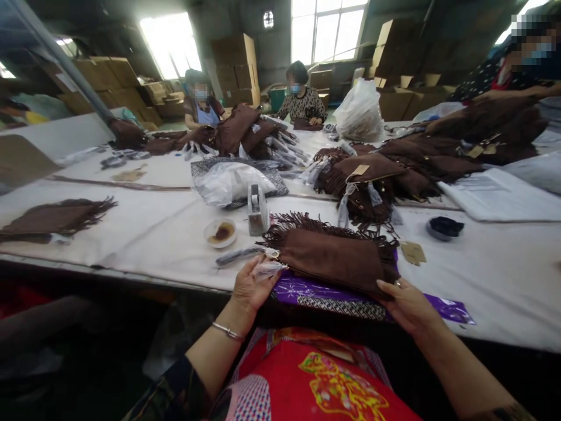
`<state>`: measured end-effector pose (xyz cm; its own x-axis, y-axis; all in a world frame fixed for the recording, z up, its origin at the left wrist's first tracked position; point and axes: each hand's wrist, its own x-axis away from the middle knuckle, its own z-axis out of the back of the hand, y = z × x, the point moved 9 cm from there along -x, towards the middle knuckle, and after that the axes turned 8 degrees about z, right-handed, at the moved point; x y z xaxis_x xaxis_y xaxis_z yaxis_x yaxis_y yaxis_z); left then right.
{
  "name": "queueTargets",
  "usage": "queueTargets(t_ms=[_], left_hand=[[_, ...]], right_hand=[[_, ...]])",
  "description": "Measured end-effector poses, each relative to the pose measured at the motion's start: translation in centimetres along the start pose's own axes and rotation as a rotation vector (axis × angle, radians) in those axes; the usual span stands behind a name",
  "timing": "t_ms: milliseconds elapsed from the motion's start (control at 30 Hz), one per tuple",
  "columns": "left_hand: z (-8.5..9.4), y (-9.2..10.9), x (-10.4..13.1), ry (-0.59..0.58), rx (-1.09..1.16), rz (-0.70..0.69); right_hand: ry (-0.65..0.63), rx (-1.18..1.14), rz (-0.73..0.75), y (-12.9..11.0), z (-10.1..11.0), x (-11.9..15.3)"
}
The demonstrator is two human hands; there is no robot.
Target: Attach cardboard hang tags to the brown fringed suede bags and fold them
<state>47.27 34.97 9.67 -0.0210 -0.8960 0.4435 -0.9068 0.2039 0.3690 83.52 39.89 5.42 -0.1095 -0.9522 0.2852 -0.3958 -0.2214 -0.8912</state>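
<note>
A dark brown fringed bag [333, 257] lies in front of me at the table edge, its fringe pointing away from me. At its left corner, my left hand [254, 285] is closed on a plastic-wrapped end beside a gold-coloured ring [272, 254]. My right hand [407, 304] pinches the near right corner, thumb on top and the other fingers partly hidden beneath. Beneath the bag is a purple patterned sheet [302, 292] with a black-and-white strip [342, 305]. A tan tag [412, 253] lies just right of the bag.
Beyond the bag stand a tape dispenser [258, 210] and a white dish with brown residue [220, 233]. A small bowl of dark material [444, 228] sits to the right. Piles of brown bags [372, 169] and a plastic sack [359, 111] lie farther back. Several people work around the table.
</note>
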Motion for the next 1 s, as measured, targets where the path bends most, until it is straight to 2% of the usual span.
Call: queueTargets(t_ms=[167,300,467,767,867,1000], left_hand=[[1.3,0.4,0.3,0.054,0.050,0.030],[1.6,0.3,-0.7,0.105,-0.090,0.050],[2.5,0.6,-1.3,0.194,-0.183,-0.023],[2.6,2.5,1.1,0.154,-0.223,-0.146],[3.3,3.0,1.8,0.257,-0.332,-0.143],[3.9,5.1,2.4,0.431,-0.471,-0.238]], right_hand=[[0.010,0.039,-0.001,-0.5,0.3,0.2],[0.003,0.040,0.030,-0.8,0.0,0.5],[-0.007,-0.044,0.102,-1.4,-0.3,1.0],[-0.034,-0.148,0.147,-2.0,-0.6,1.1],[-0.059,-0.191,0.180,-2.6,-0.9,1.5],[-0.162,-0.272,0.213,-4.2,-2.1,2.3]])
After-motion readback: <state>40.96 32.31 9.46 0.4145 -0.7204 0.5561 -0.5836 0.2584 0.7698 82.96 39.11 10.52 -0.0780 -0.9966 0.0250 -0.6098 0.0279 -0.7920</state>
